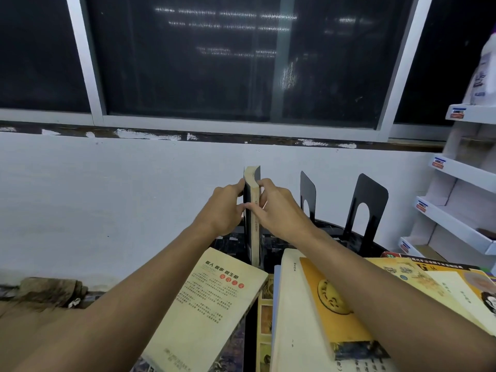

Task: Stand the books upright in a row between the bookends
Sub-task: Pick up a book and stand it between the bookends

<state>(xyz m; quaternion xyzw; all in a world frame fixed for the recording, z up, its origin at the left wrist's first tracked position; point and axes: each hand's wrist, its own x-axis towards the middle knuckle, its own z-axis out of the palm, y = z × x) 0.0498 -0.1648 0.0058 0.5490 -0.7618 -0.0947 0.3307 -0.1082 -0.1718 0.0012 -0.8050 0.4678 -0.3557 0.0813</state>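
Note:
A thin dark-covered book (252, 208) stands upright on the dark table, spine toward me. My left hand (224, 210) presses its left cover and my right hand (279, 208) grips its right side. Two black metal bookends stand to the right: a nearer-to-the-book one (308, 193) and a larger one (367, 208). A cream book with printed text (214, 304) lies flat below the hands. A thick white book (292, 318) with a yellow book (330, 299) on it lies at the lower right.
More flat books (442, 280) are piled at the right. A white tiered display rack (461, 210) stands at the far right. A white wall and a dark window (228, 63) rise behind the table. Brown debris (51, 291) sits at the left.

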